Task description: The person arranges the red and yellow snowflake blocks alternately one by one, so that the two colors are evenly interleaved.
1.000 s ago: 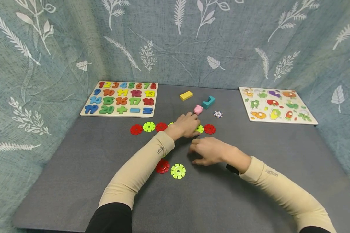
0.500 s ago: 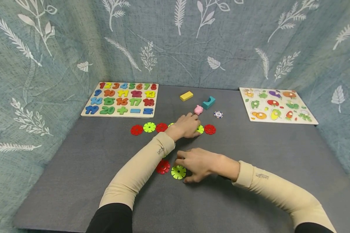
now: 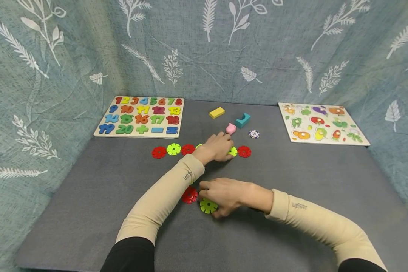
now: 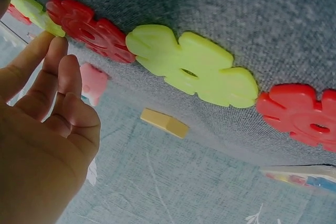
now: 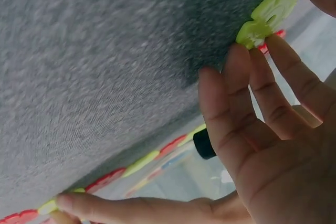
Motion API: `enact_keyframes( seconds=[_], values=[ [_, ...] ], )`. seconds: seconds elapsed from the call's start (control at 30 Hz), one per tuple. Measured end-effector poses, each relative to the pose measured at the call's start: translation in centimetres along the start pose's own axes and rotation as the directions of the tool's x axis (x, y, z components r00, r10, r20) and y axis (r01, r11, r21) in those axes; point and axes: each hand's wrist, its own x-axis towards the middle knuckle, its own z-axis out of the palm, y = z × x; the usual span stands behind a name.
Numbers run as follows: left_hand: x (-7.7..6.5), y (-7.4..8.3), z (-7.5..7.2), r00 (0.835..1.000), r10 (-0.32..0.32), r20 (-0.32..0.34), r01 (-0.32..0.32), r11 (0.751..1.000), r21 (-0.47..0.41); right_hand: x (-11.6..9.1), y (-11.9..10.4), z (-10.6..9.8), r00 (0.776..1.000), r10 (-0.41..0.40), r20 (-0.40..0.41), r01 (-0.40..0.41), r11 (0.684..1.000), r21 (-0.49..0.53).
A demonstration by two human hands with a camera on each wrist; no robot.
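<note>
Desk point(image 3: 292, 177): carrying everything; we are working around its middle.
Number board point(image 3: 149, 133): lying far left, outside our reach path.
Vegetable board point(image 3: 326, 140): lying far right, well apart from our hands.
Far row of discs point(image 3: 188, 147): running left to right in alternating red and yellow-green; we should be avoiding sideways pressure, which could shift its neighbours.
Left sleeve point(image 3: 163, 200): crossing above the near discs and hiding part of them; we are probably doing best by keeping it lifted.
Left hand point(image 3: 217, 146): our fingers and thumb are pinching the far yellow-green disc point(image 4: 35, 12), second from the right, by opposite edges; light pressure seems enough.
Right hand point(image 3: 226, 194): our fingers are clamping the near yellow-green disc point(image 3: 208, 206), fingers at its far side and thumb at its near right; how firmly, we cannot tell. Being thin, it is probably calling for an edge grip and level handling.
Near red disc point(image 3: 192, 198): lying just left of that one; we should be keeping our fingertips off it.
Yellow block point(image 3: 217, 112), teal block point(image 3: 243, 120): standing beyond the row.
Pink toy point(image 3: 231, 129): sitting just beyond our left fingertips, easily nudged.
</note>
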Motion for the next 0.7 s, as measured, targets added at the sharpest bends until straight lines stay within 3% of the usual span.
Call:
enact_keyframes(
  seconds=[0.23,0.7],
  values=[
    [0.03,0.04,-0.12,1.000,-0.003,0.002,0.003,1.000,0.006,0.50,-0.61,0.14,1.000,0.012,0.001,-0.012,1.000,0.003],
    [0.03,-0.04,-0.28,1.000,-0.004,0.024,0.005,1.000,-0.027,0.64,-0.83,-0.01,1.000,-0.020,-0.012,0.019,0.995,-0.101]
  ],
)
